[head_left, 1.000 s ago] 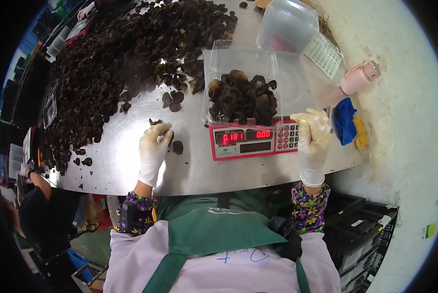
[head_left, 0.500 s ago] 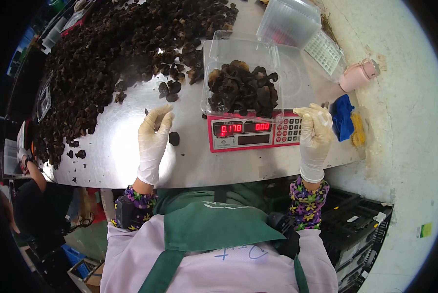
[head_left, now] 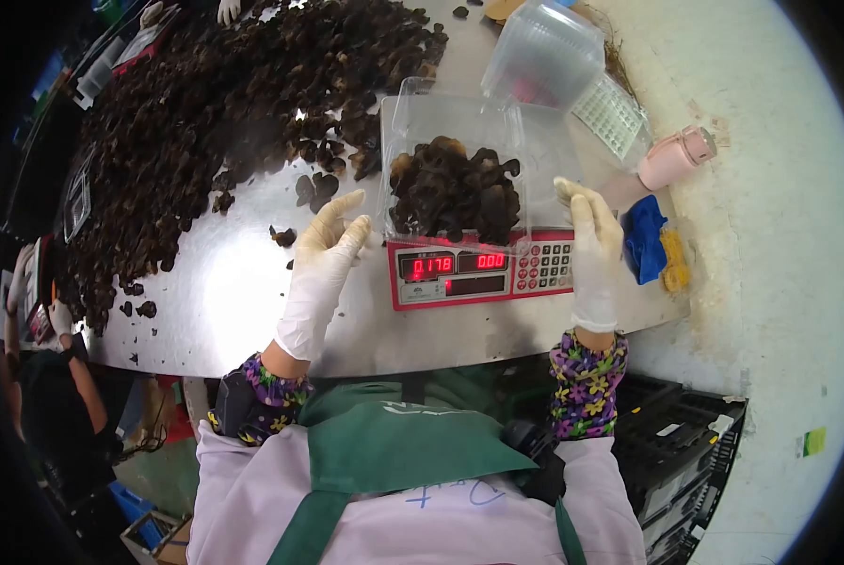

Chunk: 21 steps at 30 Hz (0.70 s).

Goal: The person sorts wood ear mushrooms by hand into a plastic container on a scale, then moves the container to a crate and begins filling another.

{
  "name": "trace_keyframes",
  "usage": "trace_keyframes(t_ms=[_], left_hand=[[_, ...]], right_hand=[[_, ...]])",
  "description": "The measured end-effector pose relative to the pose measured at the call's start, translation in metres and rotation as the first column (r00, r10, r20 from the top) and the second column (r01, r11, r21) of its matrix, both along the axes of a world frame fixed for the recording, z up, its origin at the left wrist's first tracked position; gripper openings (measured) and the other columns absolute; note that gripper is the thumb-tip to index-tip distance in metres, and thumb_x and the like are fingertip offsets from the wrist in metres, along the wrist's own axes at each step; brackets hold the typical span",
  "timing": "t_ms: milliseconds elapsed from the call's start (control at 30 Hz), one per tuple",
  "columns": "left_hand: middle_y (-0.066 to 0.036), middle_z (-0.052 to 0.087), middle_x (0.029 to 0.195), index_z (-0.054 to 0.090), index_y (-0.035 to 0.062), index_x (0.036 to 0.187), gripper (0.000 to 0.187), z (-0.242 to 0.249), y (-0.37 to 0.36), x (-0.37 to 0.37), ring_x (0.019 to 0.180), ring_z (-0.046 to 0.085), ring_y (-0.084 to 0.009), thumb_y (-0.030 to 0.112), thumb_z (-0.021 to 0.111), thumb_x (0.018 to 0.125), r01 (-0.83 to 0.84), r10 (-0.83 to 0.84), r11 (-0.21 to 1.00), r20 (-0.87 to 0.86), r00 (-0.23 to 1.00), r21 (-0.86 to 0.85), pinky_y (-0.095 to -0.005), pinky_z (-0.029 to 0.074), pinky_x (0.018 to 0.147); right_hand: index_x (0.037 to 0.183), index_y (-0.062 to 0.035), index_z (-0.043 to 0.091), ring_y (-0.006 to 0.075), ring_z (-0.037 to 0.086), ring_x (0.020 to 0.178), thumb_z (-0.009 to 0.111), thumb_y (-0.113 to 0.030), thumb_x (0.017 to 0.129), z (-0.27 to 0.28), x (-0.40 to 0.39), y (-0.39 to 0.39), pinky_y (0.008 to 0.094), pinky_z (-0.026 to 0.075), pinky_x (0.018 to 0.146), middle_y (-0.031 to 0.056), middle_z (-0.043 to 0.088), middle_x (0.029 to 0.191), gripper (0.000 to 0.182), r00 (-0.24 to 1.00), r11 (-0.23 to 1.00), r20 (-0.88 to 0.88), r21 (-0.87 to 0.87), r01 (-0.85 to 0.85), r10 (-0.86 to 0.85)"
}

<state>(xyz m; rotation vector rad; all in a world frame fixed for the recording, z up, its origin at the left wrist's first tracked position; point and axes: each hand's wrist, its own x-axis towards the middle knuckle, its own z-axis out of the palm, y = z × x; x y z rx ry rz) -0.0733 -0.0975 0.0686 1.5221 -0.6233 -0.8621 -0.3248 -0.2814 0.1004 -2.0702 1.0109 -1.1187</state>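
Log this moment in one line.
left hand open | right hand beside scale | scale displays 0.178 | clear container holds dark fungus pieces

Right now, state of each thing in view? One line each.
Left hand: gloved, thumb and fingers apart, nothing visibly held
Right hand: gloved, raised beside scale; grip unclear
Scale: on, reading 0.178 and 0.00
Clear container: on scale, open, holding dark pieces
Large pile: loose, spread out
Container stack: nested
Pink bottle: capped
Blue cloth: crumpled
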Motion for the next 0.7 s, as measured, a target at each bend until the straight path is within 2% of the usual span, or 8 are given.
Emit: trace_keyframes(t_ms=[67, 267, 367, 500, 567, 600, 667, 700], left_hand=[[-0.002, 0.07, 0.085, 0.061, 0.0068, 0.134, 0.035, 0.002, -0.006, -0.001, 0.074, 0.061, -0.0063, 0.018, 0.063, 0.101, 0.013, -0.013, 1.0, -0.049, 0.999, -0.009, -0.0206, 0.047, 0.067], [-0.003, 0.07, 0.085, 0.06, 0.0037, 0.133, 0.035, -0.004, -0.014, -0.004, 0.074, 0.063, -0.0076, 0.012, 0.063, 0.099, 0.03, -0.034, 0.999, -0.108, 0.994, -0.036, -0.0207, 0.048, 0.065], [-0.004, 0.07, 0.086, 0.06, 0.0033, 0.132, 0.035, -0.005, -0.014, -0.003, 0.076, 0.064, -0.0089, 0.01, 0.063, 0.099, 0.041, -0.056, 0.994, -0.147, 0.988, -0.101, -0.0228, 0.049, 0.066], [-0.004, 0.07, 0.084, 0.06, 0.0023, 0.133, 0.035, -0.003, -0.014, -0.002, 0.074, 0.064, -0.0094, 0.017, 0.062, 0.101, 0.033, -0.056, 0.993, -0.213, 0.976, -0.109, -0.0232, 0.05, 0.066], [-0.004, 0.07, 0.084, 0.059, 0.0029, 0.134, 0.036, -0.002, -0.013, 0.004, 0.073, 0.064, -0.0095, 0.019, 0.061, 0.101, 0.04, -0.067, 0.995, -0.31, 0.949, -0.091, -0.0233, 0.05, 0.066], [-0.004, 0.07, 0.084, 0.058, 0.0034, 0.135, 0.038, -0.002, -0.012, 0.007, 0.072, 0.064, -0.0095, 0.021, 0.061, 0.101, 0.052, -0.078, 0.996, -0.405, 0.911, -0.074, -0.0234, 0.05, 0.066], [-0.005, 0.069, 0.088, 0.056, 0.005, 0.137, 0.04, 0.004, -0.013, 0.006, 0.07, 0.063, -0.0097, 0.022, 0.06, 0.101, 0.08, -0.101, 0.995, -0.425, 0.9, -0.066, -0.0245, 0.051, 0.065], [-0.005, 0.067, 0.086, 0.056, 0.0053, 0.134, 0.035, 0.01, -0.014, 0.001, 0.069, 0.061, -0.0104, 0.02, 0.057, 0.102, 0.078, -0.084, 0.996, -0.363, 0.928, -0.031, -0.0259, 0.05, 0.066]], right_hand=[[0.12, -0.0004, 0.067, 0.0198, 0.065, 0.101, 0.052, -0.019, 0.105, 0.001, 0.015, -0.017, 0.0329, 0.049, 0.093, 0.0103, 0.07, 0.115, 0.028, 0.933, 0.872, 0.36, 0.461, -0.163, -0.015], [0.133, -0.0028, 0.056, 0.0268, 0.065, 0.106, 0.058, -0.04, 0.102, -0.022, 0.046, -0.086, 0.0359, 0.049, 0.094, 0.0186, 0.056, 0.13, 0.048, 0.822, 0.554, 0.569, 0.69, -0.466, -0.019], [0.129, -0.0025, 0.058, 0.0266, 0.065, 0.106, 0.045, -0.053, 0.104, -0.017, 0.065, -0.105, 0.0384, 0.049, 0.091, 0.0175, 0.061, 0.126, 0.057, 0.811, 0.317, 0.566, 0.804, -0.502, -0.149], [0.129, -0.0042, 0.061, 0.0268, 0.064, 0.105, 0.039, -0.056, 0.106, -0.001, 0.054, -0.099, 0.0408, 0.048, 0.095, 0.0143, 0.061, 0.131, 0.061, 0.729, 0.394, 0.683, 0.658, -0.641, 0.046], [0.131, -0.0045, 0.062, 0.0213, 0.064, 0.103, 0.049, -0.048, 0.105, 0.018, 0.036, -0.062, 0.0381, 0.046, 0.098, 0.0108, 0.064, 0.129, 0.053, 0.915, 0.784, 0.332, 0.495, -0.375, 0.229], [0.131, -0.0045, 0.062, 0.0213, 0.064, 0.103, 0.049, -0.048, 0.105, 0.013, 0.029, -0.047, 0.0381, 0.046, 0.098, 0.0108, 0.064, 0.129, 0.053, 0.914, 0.784, 0.334, 0.494, -0.376, 0.228], [0.136, -0.0036, 0.058, 0.0158, 0.064, 0.098, 0.063, -0.041, 0.1, 0.003, 0.012, -0.015, 0.032, 0.049, 0.092, 0.0114, 0.069, 0.116, 0.052, 0.948, 0.939, -0.209, -0.198, -0.281, 0.239], [0.136, -0.001, 0.055, 0.0148, 0.064, 0.095, 0.067, -0.038, 0.098, 0.0, 0.01, 0.009, 0.0302, 0.051, 0.086, 0.0111, 0.07, 0.109, 0.054, 0.976, 0.98, -0.106, 0.08, -0.181, 0.189]])
